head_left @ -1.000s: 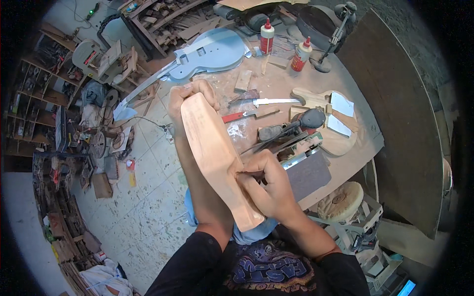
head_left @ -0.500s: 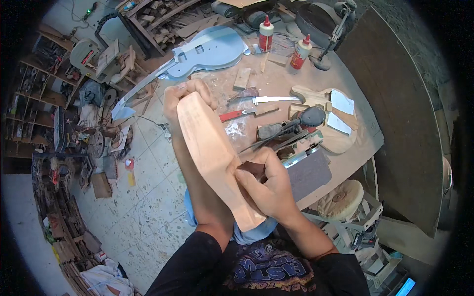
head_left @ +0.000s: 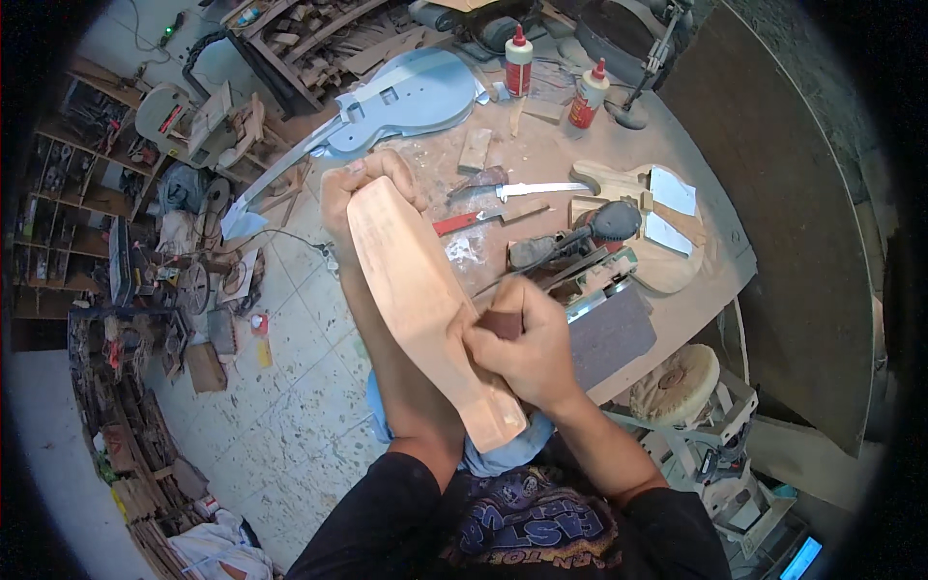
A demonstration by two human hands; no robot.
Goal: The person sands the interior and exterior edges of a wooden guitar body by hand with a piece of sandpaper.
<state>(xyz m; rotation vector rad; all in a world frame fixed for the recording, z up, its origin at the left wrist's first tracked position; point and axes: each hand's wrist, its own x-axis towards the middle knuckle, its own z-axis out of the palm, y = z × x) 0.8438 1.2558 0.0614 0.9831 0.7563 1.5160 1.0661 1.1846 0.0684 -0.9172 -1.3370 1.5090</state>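
A pale, shaped wooden piece (head_left: 406, 280) lies lengthwise between my forearms, its lower end over a blue cloth (head_left: 512, 452). My left hand (head_left: 367, 179) is closed round its upper end. My right hand (head_left: 512, 343) pinches a small dark brown sheet (head_left: 501, 326), probably sandpaper, at the curved step in the wood's right side. Just beyond, on the workbench, are a red-handled blade (head_left: 462, 221), a long knife (head_left: 532, 191) and power tools (head_left: 599, 227) partly behind one another.
The bench (head_left: 701, 145) also holds a light-blue guitar body (head_left: 416, 101), an unfinished wooden guitar body (head_left: 667, 275), two glue bottles (head_left: 518, 68) and a dark grey sheet (head_left: 609, 343). A tall board (head_left: 773, 232) stands right. Cluttered shelves (head_left: 87, 193) and tiled floor (head_left: 251, 454) are left.
My right hand has shifted slightly on the wood, and more of the dark brown sheet shows between its fingers. My left hand and the piece have moved a little up and left.
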